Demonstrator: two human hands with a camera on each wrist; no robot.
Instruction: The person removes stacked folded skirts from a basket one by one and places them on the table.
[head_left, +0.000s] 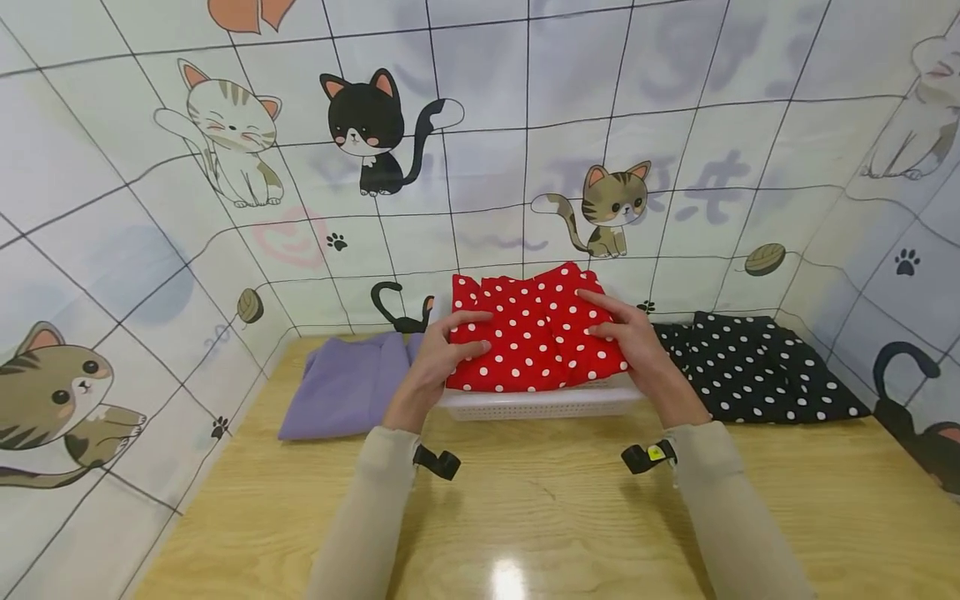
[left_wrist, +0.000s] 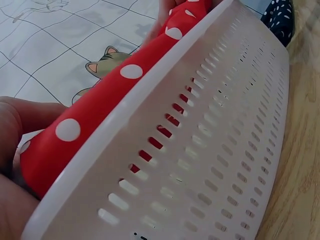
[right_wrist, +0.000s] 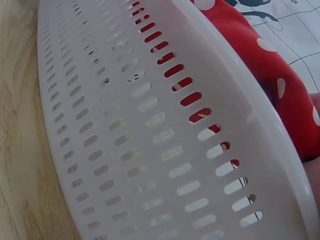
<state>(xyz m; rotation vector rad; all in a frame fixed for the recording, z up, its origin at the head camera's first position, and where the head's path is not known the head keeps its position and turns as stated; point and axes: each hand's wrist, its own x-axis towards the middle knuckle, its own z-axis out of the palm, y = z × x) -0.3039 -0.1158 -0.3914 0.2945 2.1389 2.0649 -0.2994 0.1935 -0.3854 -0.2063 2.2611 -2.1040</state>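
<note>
A folded red cloth with white polka dots (head_left: 525,333) lies in the mouth of a white perforated plastic basket (head_left: 540,408), rising above its near rim. My left hand (head_left: 437,357) holds the cloth's left end. At its right end, my right hand (head_left: 643,343) grips the cloth, with fingers lying over the top. The left wrist view has the cloth (left_wrist: 95,110) along the rim of the basket (left_wrist: 200,145), with fingers around its near end. Red fabric (right_wrist: 270,70) also shows through the basket's slots in the right wrist view. The hands' undersides are hidden.
A folded purple cloth (head_left: 345,387) lies left of the basket on the wooden table (head_left: 540,500). To the right is a black cloth with white dots (head_left: 750,367). A wall covering with cartoon cats (head_left: 480,167) stands close behind the basket.
</note>
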